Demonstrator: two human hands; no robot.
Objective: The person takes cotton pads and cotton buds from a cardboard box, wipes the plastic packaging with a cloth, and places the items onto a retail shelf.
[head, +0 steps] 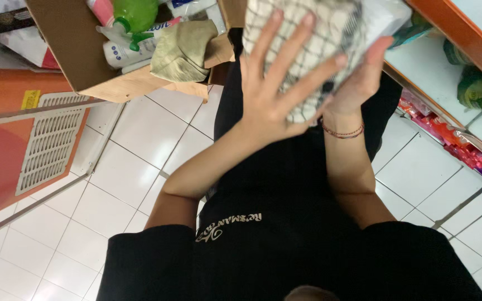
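While both hands press it from opposite sides, the pack hangs in mid-air.
Left hand [285, 83]: fingers spread wide, flat against the checked cloth pack [313, 44].
Right hand [361, 75]: cupped on the pack's far side — a red string bracelet [344, 132] at the wrist.
Pack's place: at chest height, just beside the orange-edged shelf [447, 42].
Risk: open-palmed pressure only — the slick wrapper could slip and drop to the tiled floor [140, 139].
Nearby: cardboard box [73, 50] with a green bottle [135, 14].
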